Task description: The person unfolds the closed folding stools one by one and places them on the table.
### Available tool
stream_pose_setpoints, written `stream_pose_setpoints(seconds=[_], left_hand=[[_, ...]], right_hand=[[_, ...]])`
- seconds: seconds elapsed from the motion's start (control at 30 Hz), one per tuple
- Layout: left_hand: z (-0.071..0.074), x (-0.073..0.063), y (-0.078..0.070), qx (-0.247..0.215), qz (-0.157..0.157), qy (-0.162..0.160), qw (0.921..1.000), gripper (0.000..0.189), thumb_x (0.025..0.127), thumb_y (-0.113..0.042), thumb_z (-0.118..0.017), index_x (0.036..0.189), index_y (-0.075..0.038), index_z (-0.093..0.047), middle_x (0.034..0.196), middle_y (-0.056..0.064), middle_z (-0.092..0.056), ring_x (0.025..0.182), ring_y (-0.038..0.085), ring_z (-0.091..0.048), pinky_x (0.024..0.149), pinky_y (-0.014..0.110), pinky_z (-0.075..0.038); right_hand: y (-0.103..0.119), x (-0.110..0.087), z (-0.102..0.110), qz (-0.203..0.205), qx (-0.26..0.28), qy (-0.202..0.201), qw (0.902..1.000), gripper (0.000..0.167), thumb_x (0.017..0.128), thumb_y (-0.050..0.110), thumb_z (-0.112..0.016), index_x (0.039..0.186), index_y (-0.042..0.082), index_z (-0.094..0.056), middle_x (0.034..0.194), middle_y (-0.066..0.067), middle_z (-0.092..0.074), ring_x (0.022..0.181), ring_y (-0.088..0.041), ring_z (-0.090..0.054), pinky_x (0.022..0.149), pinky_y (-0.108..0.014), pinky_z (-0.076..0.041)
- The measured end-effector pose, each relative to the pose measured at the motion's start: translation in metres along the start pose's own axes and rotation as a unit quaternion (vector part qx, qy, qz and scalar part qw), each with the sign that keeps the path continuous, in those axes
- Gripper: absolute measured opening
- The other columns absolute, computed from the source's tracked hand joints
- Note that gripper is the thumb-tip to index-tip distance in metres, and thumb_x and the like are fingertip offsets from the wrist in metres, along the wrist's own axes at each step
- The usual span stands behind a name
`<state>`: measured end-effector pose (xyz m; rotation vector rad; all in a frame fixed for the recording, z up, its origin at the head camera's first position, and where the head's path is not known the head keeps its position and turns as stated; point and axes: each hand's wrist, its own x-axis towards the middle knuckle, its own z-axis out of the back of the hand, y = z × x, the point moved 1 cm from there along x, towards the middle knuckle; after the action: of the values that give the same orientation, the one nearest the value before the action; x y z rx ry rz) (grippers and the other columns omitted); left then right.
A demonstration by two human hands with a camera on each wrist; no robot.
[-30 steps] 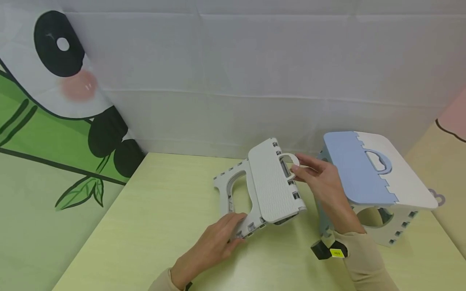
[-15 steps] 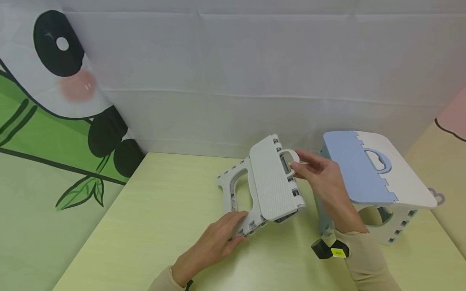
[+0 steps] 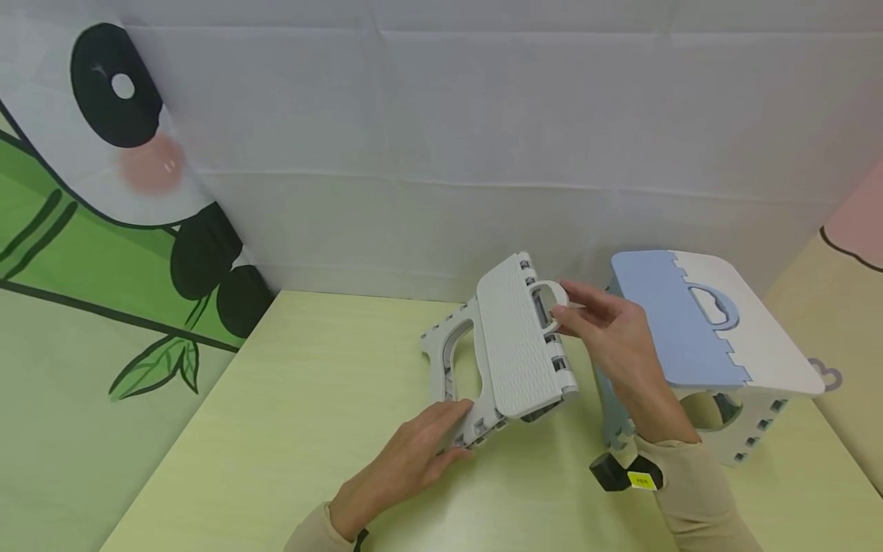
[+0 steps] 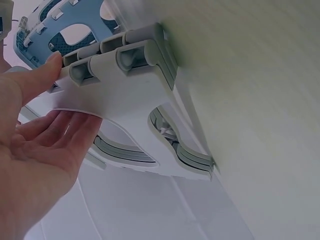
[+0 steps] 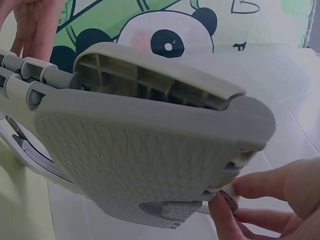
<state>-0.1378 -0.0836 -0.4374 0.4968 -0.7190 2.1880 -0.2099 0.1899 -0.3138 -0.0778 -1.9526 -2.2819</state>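
Note:
A white-grey folding step stool (image 3: 513, 341) stands tilted over the table, folded mostly flat, its textured seat panel facing up and right. My left hand (image 3: 414, 445) grips the near lower edge of its leg frame; in the left wrist view the thumb lies along the hinge side and the fingers (image 4: 70, 130) reach under the panel. At the seat's right side, my right hand (image 3: 617, 345) pinches the small loop handle (image 3: 549, 285) between thumb and fingers. The right wrist view shows the ribbed underside of one seat half (image 5: 145, 75) standing slightly apart from the other.
An unfolded blue-and-white step stool (image 3: 665, 322) stands on the table (image 3: 276, 429) at the right, close beside my right forearm. Behind the table hangs a white cloth (image 3: 414, 153) printed with a panda at the left.
The folding stool has shifted a little to the right and its far end has risen slightly. Both hands keep their hold on it; the blue-and-white stool stays put.

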Motion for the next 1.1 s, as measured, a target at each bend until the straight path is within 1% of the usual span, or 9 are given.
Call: stream_pose_setpoints(seconds=[0.13,0.27,0.37,0.47,0.63,0.77,0.93,1.1], left_hand=[[0.000,0.000,0.000,-0.009,-0.001,0.000,1.0000,0.069,0.079,-0.012,-0.087,0.136,0.007,-0.054,0.121,0.016,-0.067,0.103,0.024,-0.068,0.087,0.032,-0.059],[-0.001,0.001,0.001,-0.021,-0.002,0.000,0.9998,0.069,0.080,-0.012,-0.087,0.137,0.008,-0.053,0.121,0.016,-0.067,0.101,0.023,-0.067,0.087,0.030,-0.059],[-0.002,0.002,0.001,-0.031,-0.001,0.002,0.9995,0.069,0.081,-0.011,-0.086,0.137,0.008,-0.053,0.121,0.016,-0.067,0.101,0.023,-0.067,0.087,0.029,-0.058],[-0.002,0.002,0.002,-0.043,0.001,0.005,0.9991,0.068,0.082,-0.011,-0.085,0.138,0.007,-0.052,0.123,0.017,-0.066,0.103,0.024,-0.067,0.088,0.031,-0.058],[-0.002,0.004,0.003,-0.059,0.001,0.014,0.9982,0.067,0.084,-0.012,-0.084,0.139,0.007,-0.051,0.127,0.018,-0.065,0.110,0.026,-0.066,0.093,0.034,-0.057],[-0.002,0.005,0.004,-0.066,-0.006,0.017,0.9977,0.066,0.085,-0.011,-0.084,0.140,0.007,-0.051,0.130,0.018,-0.064,0.116,0.027,-0.064,0.098,0.036,-0.055],[-0.002,0.006,0.005,-0.074,-0.011,0.024,0.9969,0.066,0.085,-0.010,-0.083,0.140,0.007,-0.050,0.133,0.019,-0.062,0.122,0.028,-0.062,0.103,0.036,-0.052],[-0.002,0.008,0.004,-0.085,-0.010,0.032,0.9958,0.067,0.086,-0.009,-0.083,0.141,0.009,-0.049,0.135,0.022,-0.061,0.124,0.031,-0.061,0.105,0.039,-0.051]], right_hand=[[0.001,0.000,0.000,0.006,-0.003,-0.001,1.0000,0.052,0.097,0.019,-0.074,0.144,0.002,-0.058,0.109,0.002,-0.072,0.087,-0.007,-0.072,0.087,-0.022,-0.057],[0.003,-0.001,0.000,0.010,-0.010,-0.003,0.9999,0.053,0.097,0.021,-0.074,0.144,0.003,-0.058,0.104,0.008,-0.073,0.087,-0.007,-0.072,0.086,-0.021,-0.057],[0.005,-0.002,0.000,0.016,-0.014,-0.004,0.9998,0.052,0.097,0.021,-0.074,0.144,0.003,-0.058,0.104,0.007,-0.074,0.087,-0.008,-0.072,0.087,-0.020,-0.056],[0.006,-0.002,0.000,0.026,-0.024,-0.007,0.9993,0.050,0.098,0.021,-0.073,0.142,0.003,-0.060,0.102,0.004,-0.075,0.086,-0.008,-0.072,0.086,-0.020,-0.056],[0.009,-0.002,0.000,0.042,-0.058,-0.012,0.9973,0.048,0.098,0.021,-0.073,0.141,0.005,-0.061,0.102,-0.005,-0.075,0.086,-0.008,-0.072,0.085,-0.017,-0.054],[0.012,-0.004,0.000,0.045,-0.073,-0.012,0.9962,0.048,0.098,0.022,-0.072,0.142,0.006,-0.061,0.104,-0.009,-0.075,0.087,-0.007,-0.071,0.084,-0.016,-0.052],[0.016,-0.006,0.000,0.054,-0.074,-0.015,0.9957,0.047,0.098,0.021,-0.073,0.141,0.006,-0.062,0.102,-0.007,-0.075,0.091,-0.006,-0.070,0.082,-0.016,-0.050],[0.021,-0.008,0.000,0.063,-0.064,-0.016,0.9959,0.046,0.097,0.019,-0.074,0.140,0.006,-0.063,0.104,-0.009,-0.075,0.095,-0.004,-0.069,0.084,-0.015,-0.051]])
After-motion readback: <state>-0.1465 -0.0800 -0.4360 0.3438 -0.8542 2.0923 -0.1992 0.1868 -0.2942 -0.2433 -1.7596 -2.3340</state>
